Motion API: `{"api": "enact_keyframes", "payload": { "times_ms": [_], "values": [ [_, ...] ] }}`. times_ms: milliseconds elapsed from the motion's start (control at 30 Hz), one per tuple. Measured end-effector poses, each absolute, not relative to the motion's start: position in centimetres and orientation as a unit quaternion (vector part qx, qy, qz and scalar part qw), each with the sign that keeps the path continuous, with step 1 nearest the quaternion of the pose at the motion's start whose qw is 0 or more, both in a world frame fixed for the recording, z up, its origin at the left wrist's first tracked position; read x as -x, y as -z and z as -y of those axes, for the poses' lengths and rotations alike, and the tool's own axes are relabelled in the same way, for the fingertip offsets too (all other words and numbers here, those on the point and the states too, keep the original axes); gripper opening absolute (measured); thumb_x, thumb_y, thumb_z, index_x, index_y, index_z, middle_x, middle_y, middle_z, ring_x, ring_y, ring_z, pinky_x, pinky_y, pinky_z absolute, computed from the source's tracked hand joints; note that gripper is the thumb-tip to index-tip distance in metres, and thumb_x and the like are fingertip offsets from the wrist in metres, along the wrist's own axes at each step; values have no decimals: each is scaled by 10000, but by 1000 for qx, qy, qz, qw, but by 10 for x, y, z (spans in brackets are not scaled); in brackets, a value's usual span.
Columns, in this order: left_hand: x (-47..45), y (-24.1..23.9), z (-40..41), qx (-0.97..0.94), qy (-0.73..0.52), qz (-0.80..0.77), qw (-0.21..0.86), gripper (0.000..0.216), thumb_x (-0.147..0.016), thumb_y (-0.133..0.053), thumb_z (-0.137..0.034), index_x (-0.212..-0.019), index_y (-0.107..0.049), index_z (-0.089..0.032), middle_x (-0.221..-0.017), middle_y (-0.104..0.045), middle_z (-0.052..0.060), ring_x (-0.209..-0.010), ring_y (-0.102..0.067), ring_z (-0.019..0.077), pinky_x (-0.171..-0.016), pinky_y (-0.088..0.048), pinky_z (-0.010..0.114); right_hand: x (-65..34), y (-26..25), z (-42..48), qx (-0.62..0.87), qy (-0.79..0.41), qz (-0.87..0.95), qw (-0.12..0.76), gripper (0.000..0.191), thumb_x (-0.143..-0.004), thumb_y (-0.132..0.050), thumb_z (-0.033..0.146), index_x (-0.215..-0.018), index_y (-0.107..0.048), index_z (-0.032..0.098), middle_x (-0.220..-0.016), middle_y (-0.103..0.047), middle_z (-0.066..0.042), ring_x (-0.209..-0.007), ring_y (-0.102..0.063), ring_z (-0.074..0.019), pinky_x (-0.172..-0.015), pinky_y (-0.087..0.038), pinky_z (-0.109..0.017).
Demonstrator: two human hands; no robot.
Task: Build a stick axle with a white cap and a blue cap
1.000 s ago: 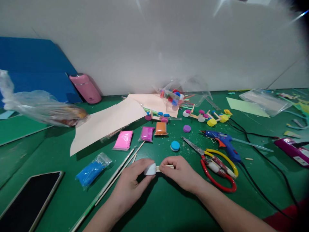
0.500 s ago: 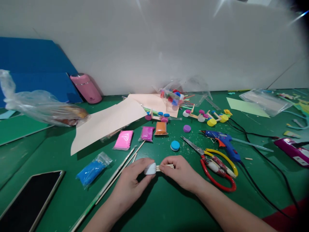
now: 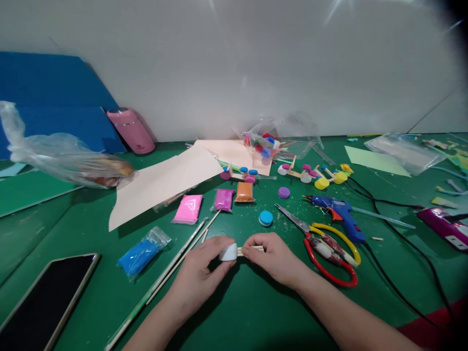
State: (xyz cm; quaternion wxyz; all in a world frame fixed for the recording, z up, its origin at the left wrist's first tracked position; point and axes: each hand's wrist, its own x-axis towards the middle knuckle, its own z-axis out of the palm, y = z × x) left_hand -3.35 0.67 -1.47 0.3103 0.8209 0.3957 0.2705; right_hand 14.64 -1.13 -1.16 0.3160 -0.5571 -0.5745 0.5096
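Observation:
Between the thumb and fingers of my left hand (image 3: 202, 266) is a white bottle cap (image 3: 228, 252), its rounded side showing. My right hand (image 3: 272, 256) pinches a few short wooden sticks (image 3: 240, 251) whose left ends meet or nearly meet the cap; their exact contact is too small to tell. A blue bottle cap (image 3: 265, 218) lies on the green table (image 3: 252, 312) just beyond my right hand. Long thin sticks (image 3: 183, 254) lie left of my left hand, running diagonally. Red and yellow handled scissors (image 3: 331, 248) rest to the right of my right hand.
A blue glue gun (image 3: 338, 212) with a black cable lies at right. Bagged clay, blue (image 3: 141, 253), pink (image 3: 187, 208), purple (image 3: 224, 200) and orange (image 3: 244, 192), sits beyond my hands. A phone (image 3: 47, 297) lies at left. Small cap-wheeled models (image 3: 310, 174) stand farther back.
The whole view has shifted slightly, with objects appearing a little higher. Both hands keep the same grip on the white cap and the wooden sticks.

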Motion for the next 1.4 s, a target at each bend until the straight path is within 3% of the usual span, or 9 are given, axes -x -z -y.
{"api": "enact_keyframes", "payload": {
  "times_ms": [1400],
  "values": [
    [33,12,-5,-814,-270,-404,317,217,-751,-541,-161,-959,-594,-193,-939,-670,49,-871,-609,175,-789,-473,285,-147,12,11,559,-504,579,314,172,-746,-516,210,-658,-638,126,-592,-562,14,-567,-470,-103,-523,-350,-185]
  ]
}}
